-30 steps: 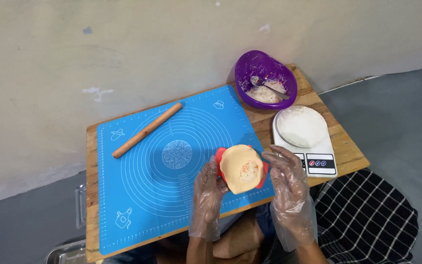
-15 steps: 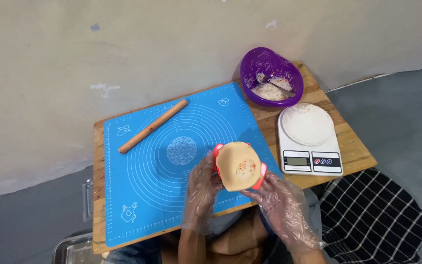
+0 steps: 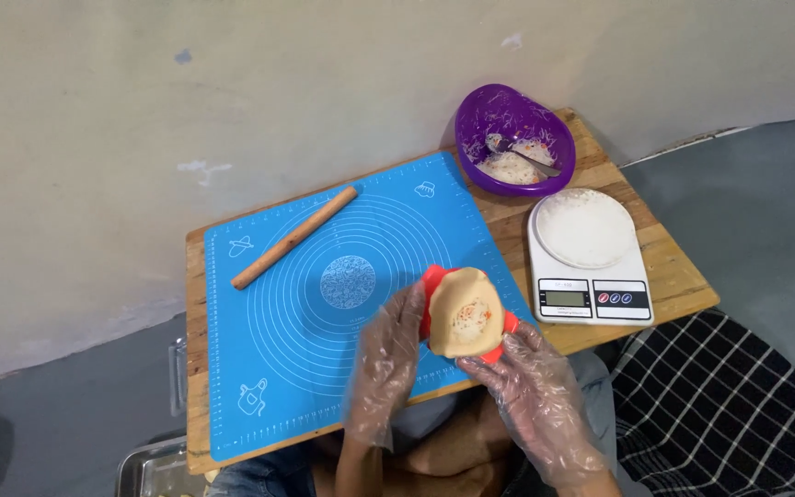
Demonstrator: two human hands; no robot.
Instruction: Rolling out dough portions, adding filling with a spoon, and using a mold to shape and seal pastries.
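Setting: a small wooden table [image 3: 600, 166] pushed against a pale, stained wall, grey floor around it.
My left hand [image 3: 386, 364]: in a clear plastic glove, fingers curled together against the left edge of the red dumpling mould [image 3: 434, 279], gripping it.
My right hand [image 3: 531, 396]: gloved too, fingers closed under the mould's lower right edge, holding it up from below.
Dough round [image 3: 465, 313]: pale, lying open in the mould, a small heap of orange-flecked filling at its middle; all held just above the mat's near right part.
Mat [image 3: 305, 359]: blue, printed with white circles and small white pictures in the corners.
Rolling pin [image 3: 294, 237]: wooden, lying slantwise on the mat's far left.
Scale [image 3: 591, 296]: white, right of the mat, small grey display and round buttons on its near strip, a white floury dish [image 3: 586, 227] on top.
Bowl [image 3: 513, 138]: purple, far right corner, holding filling and a spoon.
Cloth [image 3: 720, 405]: black with white checks, beside my right arm.
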